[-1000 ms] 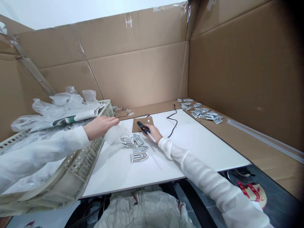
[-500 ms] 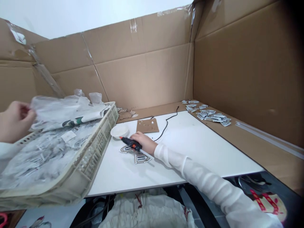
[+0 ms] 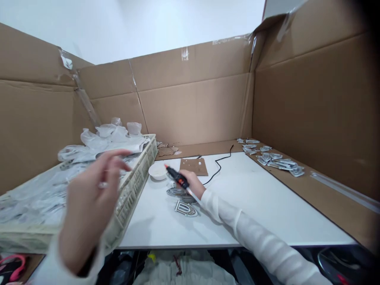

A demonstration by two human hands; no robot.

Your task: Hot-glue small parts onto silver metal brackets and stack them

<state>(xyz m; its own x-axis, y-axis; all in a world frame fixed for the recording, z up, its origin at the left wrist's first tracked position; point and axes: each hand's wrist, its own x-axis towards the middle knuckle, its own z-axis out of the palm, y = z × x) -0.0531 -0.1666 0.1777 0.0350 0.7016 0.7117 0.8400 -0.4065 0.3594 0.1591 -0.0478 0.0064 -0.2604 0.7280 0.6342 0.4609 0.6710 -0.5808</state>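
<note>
My left hand [image 3: 93, 198], smeared by motion, hovers in front of the basket, thumb and index finger apart and nothing visible between them. My right hand [image 3: 192, 183] is wrapped round a black glue gun [image 3: 178, 178] with an orange tip, pointing up and left; a whitish stick sticks out of its rear. Below the gun, small arch-shaped pieces [image 3: 186, 208] with a dark pattern lie on the white board [image 3: 243, 213]; the gun partly covers some. Beyond the gun's tip is a shallow white bowl [image 3: 158, 171].
A cream plastic basket [image 3: 135, 186] full of clear plastic bags [image 3: 109, 136] fills the left side. A cardboard square [image 3: 194, 167] with whitish blobs and a black cable [image 3: 219, 166] lie behind my right hand. Patterned pieces [image 3: 282, 163] are heaped at right. Cardboard walls [image 3: 192, 107] surround the board.
My left hand has moved right and nearer, away from the plastic bags. The camera's view has shifted. My right hand keeps the glue gun, now tilted more steeply, and more patterned pieces show below it.
</note>
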